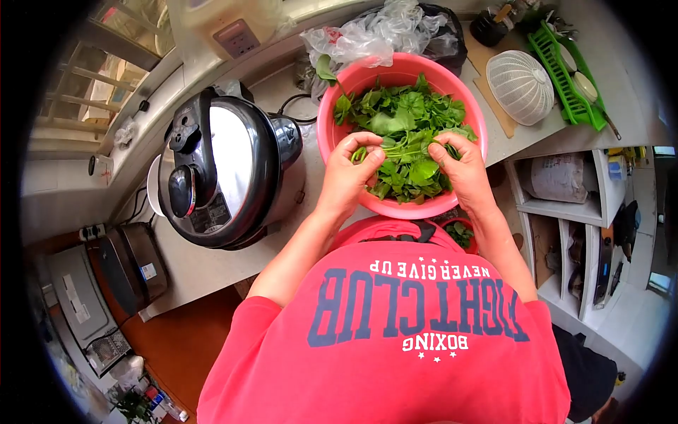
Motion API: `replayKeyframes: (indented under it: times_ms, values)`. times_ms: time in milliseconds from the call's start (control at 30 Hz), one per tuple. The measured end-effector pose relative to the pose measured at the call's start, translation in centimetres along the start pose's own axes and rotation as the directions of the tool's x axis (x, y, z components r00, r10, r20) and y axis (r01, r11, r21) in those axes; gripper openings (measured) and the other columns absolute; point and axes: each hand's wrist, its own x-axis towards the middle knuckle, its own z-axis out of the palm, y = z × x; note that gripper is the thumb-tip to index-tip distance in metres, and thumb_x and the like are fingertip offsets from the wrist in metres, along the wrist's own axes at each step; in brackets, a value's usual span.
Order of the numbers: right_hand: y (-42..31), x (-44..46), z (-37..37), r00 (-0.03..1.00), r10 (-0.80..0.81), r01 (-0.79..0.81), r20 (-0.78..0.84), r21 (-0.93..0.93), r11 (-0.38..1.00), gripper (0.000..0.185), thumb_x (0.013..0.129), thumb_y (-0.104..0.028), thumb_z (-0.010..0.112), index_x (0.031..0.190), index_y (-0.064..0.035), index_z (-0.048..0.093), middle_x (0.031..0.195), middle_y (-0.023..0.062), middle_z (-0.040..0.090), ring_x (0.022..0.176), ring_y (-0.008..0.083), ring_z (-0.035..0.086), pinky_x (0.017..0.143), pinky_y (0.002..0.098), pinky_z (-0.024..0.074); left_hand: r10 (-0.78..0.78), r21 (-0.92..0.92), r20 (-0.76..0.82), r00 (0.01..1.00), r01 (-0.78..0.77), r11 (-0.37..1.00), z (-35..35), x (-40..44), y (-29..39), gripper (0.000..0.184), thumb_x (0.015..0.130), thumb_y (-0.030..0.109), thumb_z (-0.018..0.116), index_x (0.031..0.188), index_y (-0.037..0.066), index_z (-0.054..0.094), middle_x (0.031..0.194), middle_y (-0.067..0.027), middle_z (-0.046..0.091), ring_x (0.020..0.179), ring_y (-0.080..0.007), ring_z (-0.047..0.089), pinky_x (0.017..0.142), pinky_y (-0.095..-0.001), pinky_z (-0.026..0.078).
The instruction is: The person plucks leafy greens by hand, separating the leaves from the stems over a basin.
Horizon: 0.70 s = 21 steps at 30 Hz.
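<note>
A pink basin (326, 120) filled with leafy greens (406, 116) stands on the counter in front of me. Over its near half, my left hand (353, 169) is closed on the stem end of some green stalks (402, 151). My right hand (458, 159) pinches the same stalks at their leafy side, so they stretch between the two hands. Most of the loose leaves lie below and beyond my fingers. Below the basin's near rim, a smaller red container (462, 232) with more greens shows partly beside my shirt.
Left of the basin stands a large electric pressure cooker (226, 169). Crumpled plastic bags (381, 32) lie behind the basin. To the right are a white mesh strainer (520, 88), upside down on a board (487, 78), and a green dish rack (572, 74). White shelves (565, 210) stand lower right.
</note>
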Motion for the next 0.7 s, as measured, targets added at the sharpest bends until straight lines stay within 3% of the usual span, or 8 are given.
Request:
replayKeyframes:
  times_ms: [100, 300, 400, 467, 600, 667, 700]
  values:
    - [-0.3, -0.4, 0.1, 1.000, 0.000, 0.000, 0.010, -0.016, 1.000, 0.011, 0.086, -0.011, 0.066, 0.086, -0.0010, 0.061, 0.080, -0.0043, 0.054, 0.079, 0.0048, 0.047, 0.072, 0.0207, 0.0397, -0.016, 0.054, 0.033, 0.999, 0.014, 0.998, -0.3, 0.1, -0.3, 0.009, 0.088, 0.010, 0.064, 0.096, 0.006, 0.060, 0.081, 0.0005, 0.058, 0.058, -0.0055, 0.048, 0.050, -0.0187, 0.035]
    - [-1.1, -0.1, -0.6, 0.999, 0.032, -0.032, 0.008, -0.070, 0.997, 0.016, 0.089, -0.017, 0.064, 0.086, -0.0009, 0.061, 0.081, -0.0024, 0.058, 0.079, 0.0069, 0.050, 0.072, 0.0225, 0.0409, 0.050, -0.046, -0.214, 0.976, -0.061, 0.997, -1.1, 0.6, 0.4, 0.006, 0.089, 0.007, 0.062, 0.094, 0.005, 0.059, 0.078, -0.0015, 0.057, 0.058, -0.0070, 0.048, 0.049, -0.0208, 0.037]
    - [0.0, -0.1, -1.7, 0.983, 0.163, -0.162, 0.083, -0.022, 0.987, 0.017, 0.089, -0.017, 0.063, 0.086, -0.0005, 0.061, 0.080, -0.0010, 0.059, 0.078, 0.0080, 0.052, 0.072, 0.0233, 0.0417, 0.092, -0.084, -0.228, 0.969, -0.113, 0.990, -1.9, 0.9, 0.6, 0.007, 0.088, 0.007, 0.062, 0.094, 0.005, 0.059, 0.077, -0.0016, 0.057, 0.057, -0.0071, 0.047, 0.049, -0.0209, 0.037]
    - [0.3, -0.2, -1.5, 0.988, -0.154, 0.153, 0.017, -0.257, 0.954, 0.014, 0.087, -0.013, 0.063, 0.087, 0.0003, 0.060, 0.076, -0.0014, 0.057, 0.075, 0.0079, 0.052, 0.069, 0.0246, 0.0430, 0.102, -0.047, -0.247, 0.964, -0.117, 0.992, -1.7, 0.7, 0.7, 0.007, 0.088, 0.007, 0.062, 0.095, 0.005, 0.059, 0.073, -0.0004, 0.056, 0.056, -0.0066, 0.045, 0.049, -0.0211, 0.037]
    - [-2.5, -1.1, 0.3, 0.953, -0.302, 0.286, -0.013, -0.288, 0.914, 0.008, 0.083, -0.007, 0.064, 0.086, -0.0001, 0.062, 0.074, 0.0019, 0.057, 0.072, 0.0118, 0.055, 0.066, 0.0271, 0.0442, 0.149, 0.120, -0.187, 0.971, -0.128, 0.984, -0.9, 0.3, 0.4, 0.008, 0.086, 0.007, 0.066, 0.093, 0.005, 0.062, 0.072, 0.0008, 0.058, 0.055, -0.0055, 0.046, 0.050, -0.0198, 0.037]
    - [-3.7, -1.1, 1.2, 0.852, -0.495, 0.516, 0.168, -0.427, 0.743, 0.005, 0.080, -0.004, 0.065, 0.083, -0.0014, 0.062, 0.074, 0.0072, 0.059, 0.071, 0.0182, 0.058, 0.064, 0.0293, 0.0450, 0.149, 0.163, -0.160, 0.976, -0.123, 0.979, -0.3, 0.1, 0.0, 0.008, 0.085, 0.007, 0.067, 0.092, 0.005, 0.063, 0.073, 0.0012, 0.058, 0.056, -0.0051, 0.047, 0.050, -0.0193, 0.038]
    - [-4.0, -1.2, 1.8, 0.846, -0.492, 0.526, 0.204, -0.469, 0.709, 0.006, 0.075, -0.002, 0.066, 0.079, -0.0042, 0.063, 0.075, 0.0104, 0.058, 0.072, 0.0254, 0.059, 0.063, 0.0326, 0.0458, 0.163, 0.194, -0.137, 0.977, -0.135, 0.972, -0.1, 0.1, -0.2, 0.008, 0.084, 0.006, 0.068, 0.091, 0.005, 0.064, 0.074, 0.0013, 0.059, 0.057, -0.0048, 0.048, 0.050, -0.0187, 0.038]
